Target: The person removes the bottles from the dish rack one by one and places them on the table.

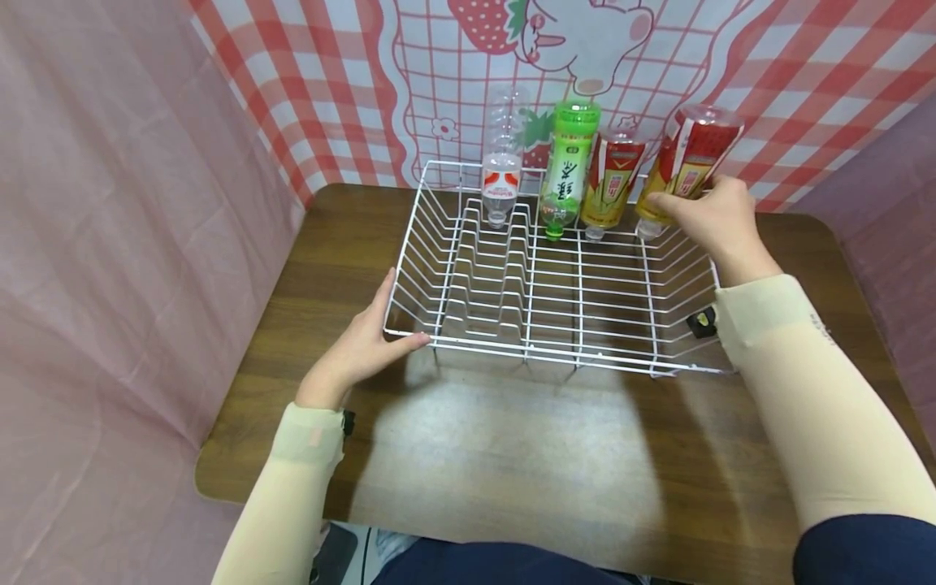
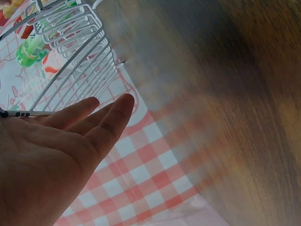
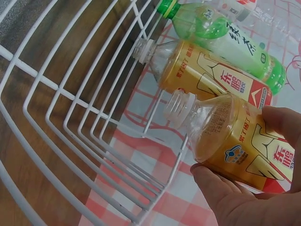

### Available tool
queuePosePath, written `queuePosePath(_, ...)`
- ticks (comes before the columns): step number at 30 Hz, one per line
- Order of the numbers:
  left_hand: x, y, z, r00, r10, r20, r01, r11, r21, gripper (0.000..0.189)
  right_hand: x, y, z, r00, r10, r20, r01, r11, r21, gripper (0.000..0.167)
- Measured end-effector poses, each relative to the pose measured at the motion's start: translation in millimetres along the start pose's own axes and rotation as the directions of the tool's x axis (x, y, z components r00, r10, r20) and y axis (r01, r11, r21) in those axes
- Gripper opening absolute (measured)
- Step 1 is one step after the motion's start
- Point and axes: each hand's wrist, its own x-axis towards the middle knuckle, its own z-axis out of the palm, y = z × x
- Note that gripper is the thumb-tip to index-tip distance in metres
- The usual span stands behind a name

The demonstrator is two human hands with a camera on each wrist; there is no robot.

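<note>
My right hand (image 1: 720, 219) grips an upside-down bottle (image 1: 690, 162) with a red and gold label, at the back right of a white wire dish rack (image 1: 552, 353). In the right wrist view, the bottle's uncapped neck (image 3: 181, 108) points toward the rack's wires. Beside it another red-and-gold bottle (image 1: 613, 180) stands neck down, then a green tea bottle (image 1: 569, 162) and a clear bottle (image 1: 502, 175) with a red and white label, all along the back. My left hand (image 1: 361, 345) rests at the rack's front left corner, fingers straight along its side and thumb at the front rim.
A brown wooden table (image 1: 512, 455) bears the rack. Behind it hangs a red checked cloth (image 1: 351, 89) with strawberry prints. Pink curtains (image 1: 110, 244) close off both sides. A small black item (image 1: 704, 322) shows by the right sleeve's cuff.
</note>
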Motion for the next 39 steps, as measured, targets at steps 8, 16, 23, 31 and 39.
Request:
queuePosePath(8, -0.1, -0.6, 0.6, 1.000, 0.007, -0.001, -0.007, 1.000, 0.006, 0.117, -7.1, -2.9, -1.5, 0.999, -0.030, -0.013, 0.031, 0.999, 0.038, 0.079)
queuePosePath(16, -0.1, 1.1, 0.1, 1.000, 0.002, 0.001, -0.002, 1.000, 0.011, 0.117, -15.6, -7.3, -3.4, 0.999, -0.047, -0.011, 0.047, 0.998, 0.039, 0.081)
queuePosePath(23, 0.6, 0.0, 0.3, 1.000, 0.002, -0.001, -0.002, 1.000, 0.009, 0.117, -23.8, -11.2, -3.5, 0.998, -0.065, 0.023, 0.065, 0.998, 0.027, 0.084)
queuePosePath(31, 0.1, -0.4, 0.5, 1.000, -0.001, -0.002, 0.001, 1.000, 0.000, 0.117, -29.3, -14.4, -3.6, 0.996, -0.091, 0.006, 0.091, 0.996, 0.006, 0.083)
queuePosePath(39, -0.1, 0.3, 0.1, 1.000, 0.003, -0.002, -0.003, 1.000, 0.002, 0.117, -32.6, -14.8, -3.2, 0.992, -0.127, -0.021, 0.127, 0.992, -0.023, 0.080)
